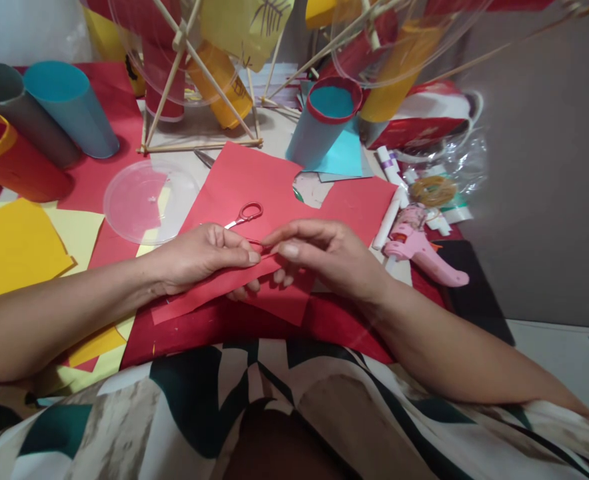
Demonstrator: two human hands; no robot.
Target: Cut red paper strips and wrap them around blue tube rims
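Note:
Between my two hands is a strip of red paper (194, 297), long and narrow, with its left end hanging free. My left hand (219, 257) pinches it with the thumb on top and the fingers beneath. Close beside it, my right hand (319, 253) grips the same strip near its right part, thumb and forefinger together at the edge. Under both hands lies a larger red paper sheet (244, 177) with a curved cut-out on its right. Scissors (248, 213) with red handles rest on that sheet just beyond my fingers, their blades partly hidden.
A clear plastic lid (149, 203) lies to the left, near yellow paper (19, 247) and several paper tubes (74, 110). A stick frame (204, 143) stands behind. At right are a pink glue gun (421, 250), rubber bands (433, 191) and a blue tube (319, 130).

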